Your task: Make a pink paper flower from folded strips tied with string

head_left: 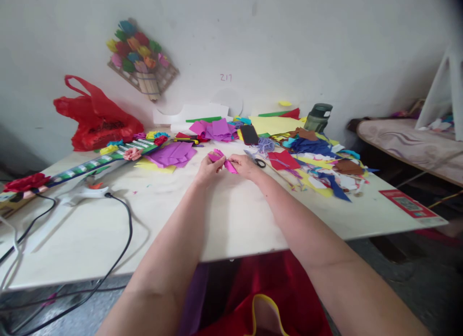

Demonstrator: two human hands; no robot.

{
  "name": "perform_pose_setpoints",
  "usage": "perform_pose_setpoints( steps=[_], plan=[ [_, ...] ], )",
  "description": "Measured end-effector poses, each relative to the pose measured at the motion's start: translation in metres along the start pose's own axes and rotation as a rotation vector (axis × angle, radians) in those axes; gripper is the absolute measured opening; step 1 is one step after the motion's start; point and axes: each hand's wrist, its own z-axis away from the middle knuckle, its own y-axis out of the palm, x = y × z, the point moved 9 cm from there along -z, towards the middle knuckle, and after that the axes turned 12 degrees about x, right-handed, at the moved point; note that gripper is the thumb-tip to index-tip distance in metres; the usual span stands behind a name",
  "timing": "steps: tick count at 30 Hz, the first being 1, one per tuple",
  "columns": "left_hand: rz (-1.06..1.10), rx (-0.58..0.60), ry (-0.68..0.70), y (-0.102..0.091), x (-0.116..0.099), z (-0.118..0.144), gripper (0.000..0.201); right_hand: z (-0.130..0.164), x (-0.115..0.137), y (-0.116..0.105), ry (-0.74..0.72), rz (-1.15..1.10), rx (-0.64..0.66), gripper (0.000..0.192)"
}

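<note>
1. The left hand point(209, 168) and the right hand point(246, 165) meet over the far middle of the counter point(224, 220), and both pinch one pink paper piece point(223, 161).
2. The fingers of each hand are closed on the paper, the left on its upper left end, the right on its lower right part.
3. The paper is folded and long. Its long axis runs from upper left to lower right, with the lower tip pointing toward the right hand.
4. Just right of the right hand lie scissors point(259, 162) and a red sheet point(284, 159).
5. Behind the hands lie purple sheets point(173, 154), a black phone point(249, 134) and a yellow sheet point(273, 124).
6. Far right on the counter is a heap of paper scraps point(325, 169), and a dark green jar point(318, 117) stands behind it.
7. On the left, a glue gun point(87, 191) with a black cable point(123, 239) lies on the counter, well apart from the hands. A long decorated strip point(90, 163) with paper flowers lies behind it.
8. A red bag point(96, 116) sits at the wall.
9. Nothing lies between the hands and the near edge of the counter.
</note>
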Motion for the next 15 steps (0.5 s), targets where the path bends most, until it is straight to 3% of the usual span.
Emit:
perform_pose_setpoints(
  steps=[4, 15],
  plan=[
    [0.101, 0.028, -0.041, 0.000, 0.009, -0.002, 0.034, 0.001, 0.006, 0.001, -0.046, -0.086, 0.020, 0.017],
    [0.641, 0.153, -0.146, 0.014, 0.015, 0.005, 0.023, 0.003, 0.030, 0.009, -0.130, -0.536, 0.162, 0.026]
  ],
)
